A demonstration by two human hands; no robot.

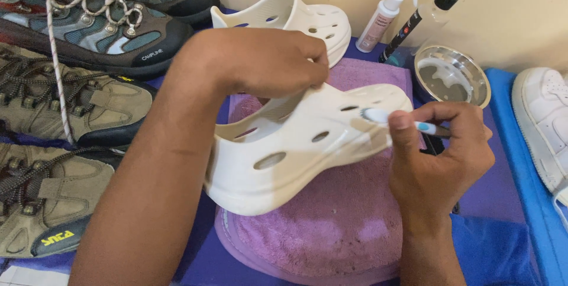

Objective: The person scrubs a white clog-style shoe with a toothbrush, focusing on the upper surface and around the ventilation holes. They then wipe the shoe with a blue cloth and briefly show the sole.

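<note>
Right grip w/ toothbrush over purple towel (beige wall).

The white clog looks like smooth moulded foam plastic with a soft sheen. Under it, the purple towel is nubby terry cloth, matt. Behind the clog, the round bowl is shiny polished metal. Left of the clog, the hiking shoes show matt suede and woven laces.
</note>
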